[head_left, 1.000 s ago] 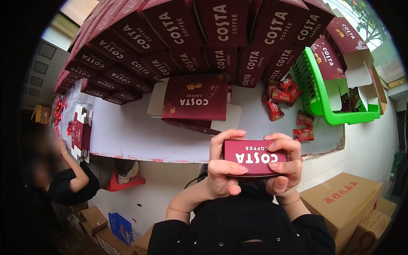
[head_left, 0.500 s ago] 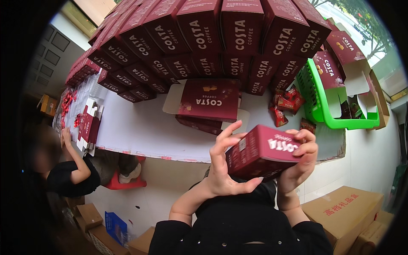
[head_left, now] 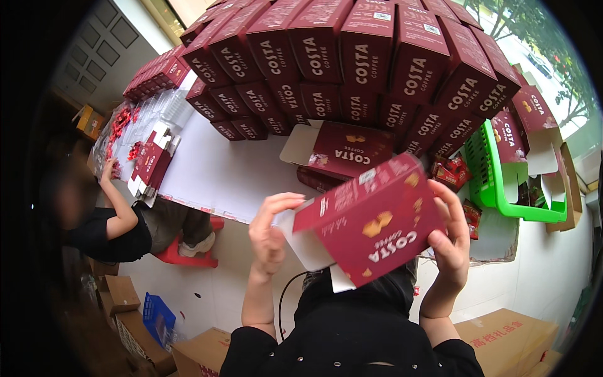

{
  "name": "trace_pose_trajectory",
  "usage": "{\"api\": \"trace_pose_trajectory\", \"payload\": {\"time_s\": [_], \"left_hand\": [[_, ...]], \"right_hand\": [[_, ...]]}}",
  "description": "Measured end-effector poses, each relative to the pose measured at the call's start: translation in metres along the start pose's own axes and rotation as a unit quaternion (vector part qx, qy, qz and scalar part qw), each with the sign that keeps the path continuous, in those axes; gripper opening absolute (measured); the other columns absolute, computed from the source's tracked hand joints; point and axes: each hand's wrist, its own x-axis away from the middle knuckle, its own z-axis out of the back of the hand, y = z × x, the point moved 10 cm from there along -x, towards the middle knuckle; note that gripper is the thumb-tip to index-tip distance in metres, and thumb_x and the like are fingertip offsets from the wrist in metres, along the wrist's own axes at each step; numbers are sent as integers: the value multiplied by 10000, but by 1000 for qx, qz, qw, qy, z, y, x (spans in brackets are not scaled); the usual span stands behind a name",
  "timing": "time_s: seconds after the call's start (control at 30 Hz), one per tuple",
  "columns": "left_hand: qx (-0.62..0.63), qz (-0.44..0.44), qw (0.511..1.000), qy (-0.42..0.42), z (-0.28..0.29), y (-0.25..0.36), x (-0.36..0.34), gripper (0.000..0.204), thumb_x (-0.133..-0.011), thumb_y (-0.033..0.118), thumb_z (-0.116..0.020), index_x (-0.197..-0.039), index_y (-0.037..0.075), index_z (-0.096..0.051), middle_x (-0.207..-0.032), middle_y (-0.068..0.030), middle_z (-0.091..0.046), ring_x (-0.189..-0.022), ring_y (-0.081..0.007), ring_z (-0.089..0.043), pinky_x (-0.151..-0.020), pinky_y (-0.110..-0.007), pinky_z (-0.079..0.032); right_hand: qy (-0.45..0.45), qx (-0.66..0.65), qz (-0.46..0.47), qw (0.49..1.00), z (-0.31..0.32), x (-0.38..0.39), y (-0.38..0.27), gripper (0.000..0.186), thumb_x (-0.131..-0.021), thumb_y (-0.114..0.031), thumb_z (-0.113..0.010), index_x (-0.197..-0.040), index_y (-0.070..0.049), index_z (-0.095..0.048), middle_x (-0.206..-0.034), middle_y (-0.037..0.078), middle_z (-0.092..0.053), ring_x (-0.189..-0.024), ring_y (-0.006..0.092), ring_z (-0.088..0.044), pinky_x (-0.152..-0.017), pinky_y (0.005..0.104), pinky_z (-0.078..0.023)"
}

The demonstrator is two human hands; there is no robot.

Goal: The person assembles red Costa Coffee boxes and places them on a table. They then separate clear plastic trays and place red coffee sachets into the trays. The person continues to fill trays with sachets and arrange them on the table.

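Note:
A maroon carton (head_left: pixel 383 220) with gold shapes and white lettering is tilted in front of me, its left end open with pale flaps (head_left: pixel 308 245) sticking out. At its right end my right hand (head_left: pixel 452 232) is closed around the carton, thumb on the front face. My left hand (head_left: pixel 269 232) is beside the open end, fingers bent at the flap's edge; slight blur softens their contact. Behind it, another maroon carton (head_left: pixel 355 151) lies on the table with an open flap, on top of a further one (head_left: pixel 317 180).
Stacked maroon cartons (head_left: pixel 320 56) line the table's (head_left: pixel 220 163) far side. Red wrapped packets (head_left: pixel 449 171) lie near a green basket (head_left: pixel 483 169) holding opened cartons. A person (head_left: pixel 119 217) sits at the left by flattened cartons (head_left: pixel 151 164). Cardboard boxes (head_left: pixel 509 339) stand on the floor.
The carton has turned to show its broad front and open left end. My left hand has shifted left to the flaps; my right hand keeps its hold. The view has also shifted.

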Motion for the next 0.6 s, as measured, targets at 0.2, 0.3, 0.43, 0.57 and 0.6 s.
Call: {"api": "trace_pose_trajectory", "payload": {"time_s": [0.2,0.3,0.43,0.57,0.6], "left_hand": [[-74,130,949,279,95,-59,27,238,-989,167,-501,-1010,-28,-636,-1003,-96,-649,-912,-169,-586,-852,-332,-475],[-298,97,900,303,147,-85,18,253,-950,133,-592,-1164,-2,-591,-1177,-116,-589,-1014,-212,-565,-881,-342,-468],[-562,31,772,294,238,-131,-12,612,-873,202,-684,-1363,-22,-396,-1435,-205,-400,-1336,-363,-396,-1080,-449,-366],[-690,148,668,236,324,-177,-48,761,-888,362,-678,-1446,5,-302,-1580,-225,-224,-1470,-382,-215,-1163,-529,-245],[-707,200,643,219,347,-188,-53,802,-895,428,-663,-1471,20,-282,-1599,-218,-192,-1489,-378,-175,-1162,-580,-208]], "right_hand": [[124,-17,95,988,7,-33,17,373,-933,-121,-678,-1206,-18,-446,-1154,78,-534,-1014,118,-542,-898,249,-452],[168,100,148,969,11,-43,20,440,-922,-272,-715,-1152,-38,-422,-1108,67,-513,-1000,132,-491,-907,265,-407],[204,285,206,914,2,-45,20,653,-836,-459,-764,-1136,-19,-387,-1134,107,-455,-1068,208,-431,-987,349,-334],[188,333,259,887,-6,-41,15,655,-768,-351,-815,-1115,-42,-354,-1192,133,-382,-1130,241,-390,-1004,379,-316],[187,336,265,884,-9,-40,13,644,-761,-308,-819,-1114,-49,-347,-1189,131,-381,-1126,235,-394,-989,373,-332]]}}
